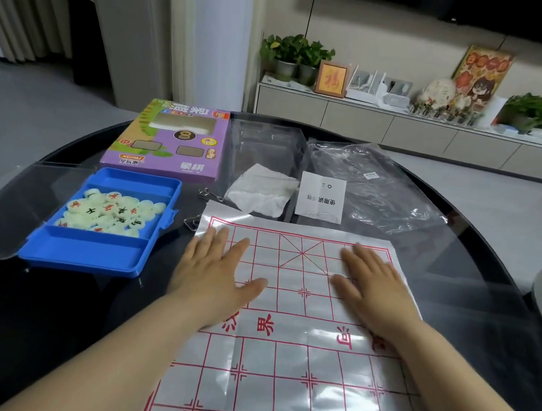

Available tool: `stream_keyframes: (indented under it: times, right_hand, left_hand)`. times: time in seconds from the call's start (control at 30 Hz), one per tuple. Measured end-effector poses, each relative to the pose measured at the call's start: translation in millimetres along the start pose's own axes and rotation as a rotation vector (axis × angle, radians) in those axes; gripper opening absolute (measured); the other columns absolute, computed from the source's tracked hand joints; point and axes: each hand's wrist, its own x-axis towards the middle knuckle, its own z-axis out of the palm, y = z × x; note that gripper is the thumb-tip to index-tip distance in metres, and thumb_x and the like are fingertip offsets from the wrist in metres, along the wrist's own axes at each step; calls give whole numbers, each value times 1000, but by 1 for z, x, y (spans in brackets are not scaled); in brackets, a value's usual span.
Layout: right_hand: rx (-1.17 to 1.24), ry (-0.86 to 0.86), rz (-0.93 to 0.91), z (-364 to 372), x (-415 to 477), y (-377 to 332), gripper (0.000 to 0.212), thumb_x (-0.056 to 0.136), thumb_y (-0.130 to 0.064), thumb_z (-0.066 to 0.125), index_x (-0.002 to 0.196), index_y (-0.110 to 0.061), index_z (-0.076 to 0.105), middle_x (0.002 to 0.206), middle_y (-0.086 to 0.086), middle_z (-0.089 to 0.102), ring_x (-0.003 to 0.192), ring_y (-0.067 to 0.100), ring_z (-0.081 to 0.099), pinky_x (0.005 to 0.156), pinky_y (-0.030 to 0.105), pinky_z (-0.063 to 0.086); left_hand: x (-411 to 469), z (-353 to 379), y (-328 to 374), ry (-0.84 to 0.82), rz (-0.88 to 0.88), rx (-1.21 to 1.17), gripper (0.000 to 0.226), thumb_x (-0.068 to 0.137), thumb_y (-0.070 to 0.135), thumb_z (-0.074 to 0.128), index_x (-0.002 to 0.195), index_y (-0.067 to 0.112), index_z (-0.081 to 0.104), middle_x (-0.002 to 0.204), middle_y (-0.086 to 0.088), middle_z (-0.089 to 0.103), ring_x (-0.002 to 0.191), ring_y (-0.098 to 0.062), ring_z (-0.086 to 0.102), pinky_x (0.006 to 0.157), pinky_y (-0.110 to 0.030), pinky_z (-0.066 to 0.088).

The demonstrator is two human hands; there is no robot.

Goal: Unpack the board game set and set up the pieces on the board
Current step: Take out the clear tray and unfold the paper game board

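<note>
Plastic board pressed flat: left hand, right hand (fingers straight).

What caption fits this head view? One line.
Left hand and right hand press flat on the xiangqi board sheet; xiangqi pieces lie in the blue tray.

A home living room. Along the far wall runs a low pale cabinet carrying potted plants, a framed picture, a white router and small ornaments, with a dark wall-mounted screen above it. A tall white floor-standing air conditioner stands far left of centre, curtains hang at far left, and a round dark glass desk fills the near ground.
</note>
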Motion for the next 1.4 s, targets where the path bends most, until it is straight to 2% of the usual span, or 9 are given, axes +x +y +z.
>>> stream_keyframes:
  times: [0.2,0.27,0.33,0.5,0.67,0.83,1.03,1.2,1.4]
  right_hand:
    - [-19,1,12,-3,-2,9,94,61,-70,-3,145,-30,9,156,-8,2,143,9,0,115,26,0]
    - [-29,3,2,-3,0,12,76,80,-67,6,145,-29,8,156,-7,1,143,9,0,115,26,0]
    - [-34,4,-3,-4,1,13,58,95,-52,23,145,-28,9,156,-7,3,143,10,1,115,26,1]
    - [0,31,5,-8,4,12,53,95,-42,33,144,-27,19,155,-5,12,143,12,9,115,27,7]
    - [-47,68,34,-18,1,-3,50,97,-33,32,144,-24,18,155,0,9,143,16,7,115,27,6]
    - [70,63,-144,-20,9,-70,52,95,-28,41,143,-23,23,155,0,9,142,17,12,113,26,11]
    - [67,-40,-284,-2,28,-151,55,95,-39,37,144,-22,21,156,0,7,143,17,7,115,32,6]
    - [38,-94,-271,10,30,-165,57,96,-43,31,145,-20,16,156,-2,6,143,17,2,116,38,1]
    - [30,-101,-312,14,15,-157,55,96,-43,29,145,-24,13,156,-5,3,143,12,-2,115,34,-3]
  left_hand:
    - [10,-10,-6,4,-16,-13,90,77,75,33,146,28,0,155,-4,-9,141,-20,-12,113,-38,-8]
    - [12,-12,-7,9,-4,-13,87,78,73,34,146,28,2,155,-4,-6,142,-20,-9,113,-38,-6]
    - [9,-13,-8,50,14,-50,79,83,67,34,145,27,8,155,-2,-2,142,-19,-6,113,-37,-6]
    - [-22,-21,-32,350,36,-184,48,94,44,35,139,31,29,151,10,17,140,-9,6,113,-30,-6]
    - [-65,-19,-86,572,-112,-303,41,92,28,46,132,21,44,146,3,32,138,-13,20,113,-28,2]
    - [-77,-7,-116,466,-226,-243,47,94,35,38,139,22,32,151,3,21,141,-11,7,113,-30,-3]
    - [-76,-2,-118,504,-242,-235,43,95,38,37,134,22,42,147,4,32,140,-10,13,111,-26,-4]
    - [-78,0,-120,565,-294,-260,38,92,38,44,124,19,54,140,2,44,138,-12,22,112,-28,0]
    - [-80,0,-122,584,-290,-329,36,91,36,48,120,19,58,137,2,47,137,-12,24,112,-27,0]
